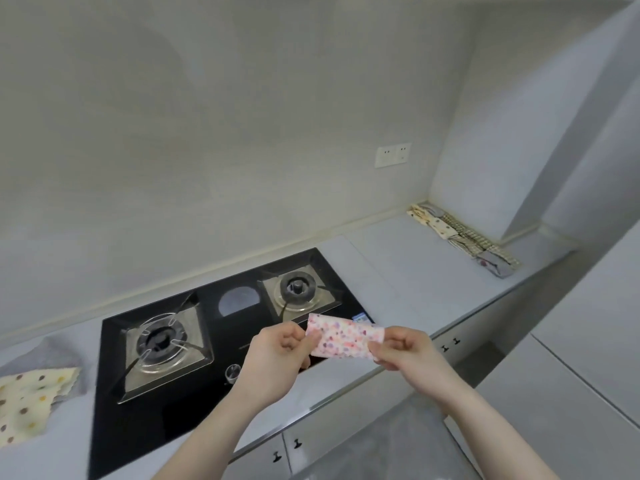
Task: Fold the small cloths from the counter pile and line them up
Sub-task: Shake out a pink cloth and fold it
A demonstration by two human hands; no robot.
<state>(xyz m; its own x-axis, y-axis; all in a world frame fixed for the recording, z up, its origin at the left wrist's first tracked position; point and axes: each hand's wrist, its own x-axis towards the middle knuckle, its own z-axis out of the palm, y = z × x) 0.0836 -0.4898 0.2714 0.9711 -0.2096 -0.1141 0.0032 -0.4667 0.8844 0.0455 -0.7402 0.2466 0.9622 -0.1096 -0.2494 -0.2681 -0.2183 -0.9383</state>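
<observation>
Left hand (277, 355) and right hand (403, 348) each pinch one end of the small pink floral folded cloth (343, 337) (held above the grey desk (398, 271)); folded cloths row (464, 237) lies far right.

Home kitchen: gas hob (221, 344), counter (415, 271)

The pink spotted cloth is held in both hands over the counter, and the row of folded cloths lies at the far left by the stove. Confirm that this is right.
Not quite: the row of folded cloths lies at the far right, along the side wall in the counter's corner, as the head view shows. The rest holds: the left hand and right hand both pinch the pink spotted cloth.
</observation>
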